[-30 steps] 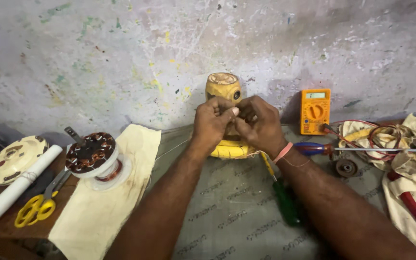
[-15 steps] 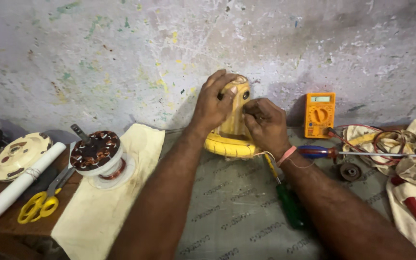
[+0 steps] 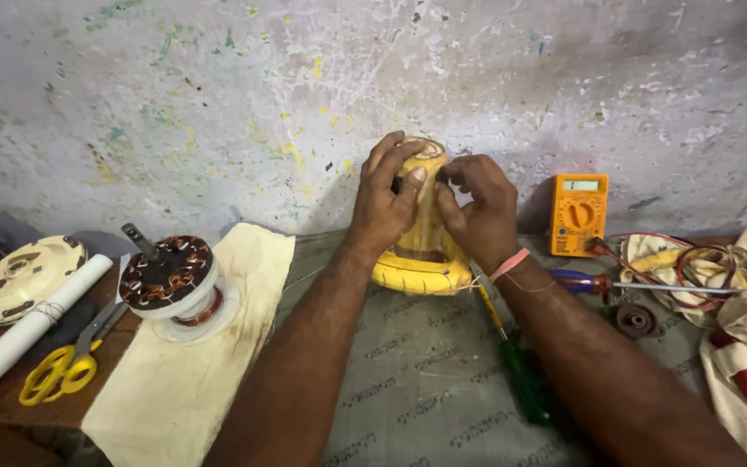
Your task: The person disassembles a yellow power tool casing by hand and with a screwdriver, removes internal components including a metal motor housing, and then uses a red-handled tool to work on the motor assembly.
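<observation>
Yellow lamp housing [image 3: 421,255], upright against the wall, left of the orange multimeter [image 3: 577,214]: left hand [image 3: 388,197] and right hand [image 3: 475,207] were clasped around its top; best worked with the base kept steady.

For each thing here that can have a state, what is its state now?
Yellow device: upright on the mat, held from both sides.
Left hand: gripping the device's top.
Right hand: gripping the device's top.
Multimeter: leaning against the wall, leads attached.
Scissors: lying closed.
Green screwdriver: lying flat, untouched.
Motor stator: standing on the cloth, windings exposed.
</observation>
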